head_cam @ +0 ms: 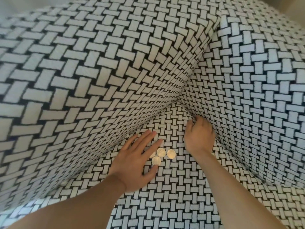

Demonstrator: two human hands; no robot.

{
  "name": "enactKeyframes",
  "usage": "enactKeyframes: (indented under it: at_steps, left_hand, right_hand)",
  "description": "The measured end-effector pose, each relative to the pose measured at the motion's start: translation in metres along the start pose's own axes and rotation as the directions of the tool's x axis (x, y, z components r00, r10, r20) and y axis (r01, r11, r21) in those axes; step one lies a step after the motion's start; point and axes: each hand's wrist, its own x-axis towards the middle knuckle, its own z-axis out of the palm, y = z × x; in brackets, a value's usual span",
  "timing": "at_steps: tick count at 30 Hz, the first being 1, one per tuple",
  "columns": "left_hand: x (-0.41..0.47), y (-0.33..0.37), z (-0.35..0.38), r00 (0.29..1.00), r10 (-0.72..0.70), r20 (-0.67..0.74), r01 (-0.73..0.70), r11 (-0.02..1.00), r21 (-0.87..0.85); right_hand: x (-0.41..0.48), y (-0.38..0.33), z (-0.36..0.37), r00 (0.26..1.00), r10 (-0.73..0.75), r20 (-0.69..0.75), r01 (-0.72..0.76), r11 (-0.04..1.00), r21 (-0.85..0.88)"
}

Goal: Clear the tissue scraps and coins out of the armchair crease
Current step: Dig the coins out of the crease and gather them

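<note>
Past the upper left edge of the armchair (99, 63), in the far corner of view: a pale grey-white surface (14, 5), smooth, plain and blurred, narrowing to a thin sliver along the armchair's top edge. Past the armchair's upper right edge: a beige surface (287, 4), warmer and darker than the other, equally plain and out of focus. Impossible to tell of either whether wall or floor.
</note>
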Motion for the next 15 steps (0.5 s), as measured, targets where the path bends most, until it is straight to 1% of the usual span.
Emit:
enactKeyframes:
  at_steps: [7,11,15]
  left_hand:
    - [0.000,0.000,0.002,1.000,-0.001,0.003,0.001,1.000,0.007]
    - [0.000,0.000,0.001,1.000,0.005,0.003,-0.005,1.000,-0.002]
    - [0.000,0.000,0.001,1.000,0.002,0.000,-0.002,1.000,0.003]
  right_hand:
    - [0.012,0.000,-0.004,0.992,-0.028,0.126,0.046,0.989,-0.138]
    - [0.013,-0.001,-0.004,0.983,-0.008,0.182,0.026,0.995,-0.093]
    - [0.010,0.003,-0.006,0.975,-0.018,0.219,0.018,1.000,0.000]
